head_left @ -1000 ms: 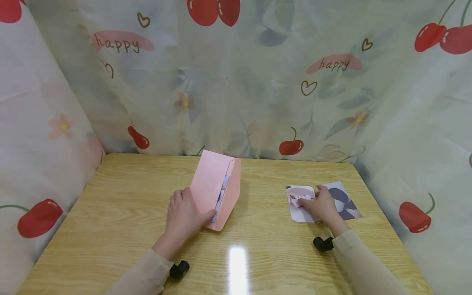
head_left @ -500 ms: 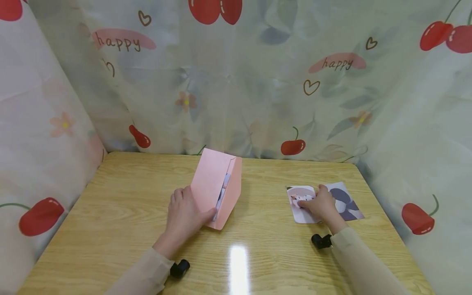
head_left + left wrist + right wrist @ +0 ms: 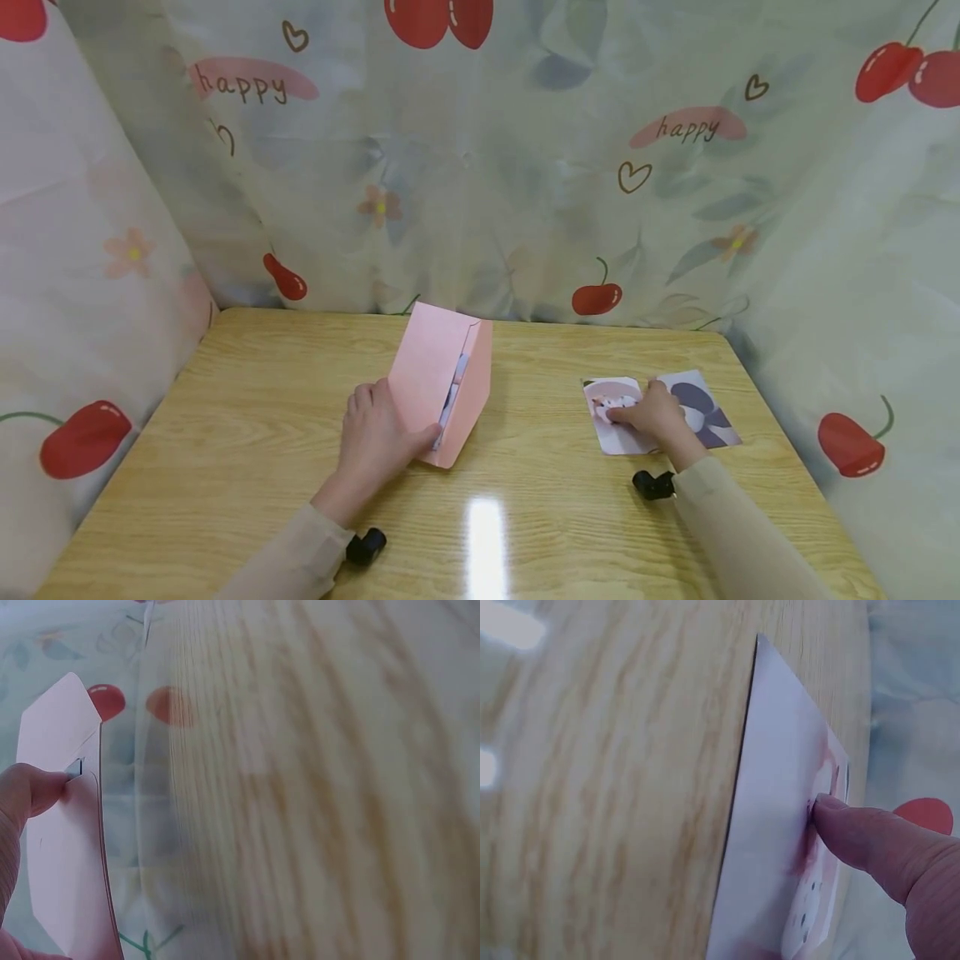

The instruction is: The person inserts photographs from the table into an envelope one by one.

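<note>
My left hand (image 3: 375,433) grips a pink envelope (image 3: 431,358) that stands tilted on its edge, mouth to the right. The thumb lies at the mouth, where a strip of printed paper (image 3: 452,392) shows inside; the left wrist view shows the thumb touching the envelope (image 3: 64,840). At the right, my right hand (image 3: 660,417) rests over a printed card (image 3: 618,437) with a pink and white picture. Its thumb tip touches the card's face (image 3: 769,787). The other fingers reach the card's far right side, and their undersides are hidden. Partly behind this hand lies a grey-purple printed card (image 3: 705,408).
A wooden table (image 3: 247,433) bears everything, with bright light reflected near its front. Fabric curtains (image 3: 480,183) printed with cherries enclose the back and both sides. A black wrist camera sits on each forearm, the left one (image 3: 366,547) and the right one (image 3: 652,485).
My right wrist has turned very slightly. The left hand, the envelope and both cards stay practically as they were; the head view has shifted a little.
</note>
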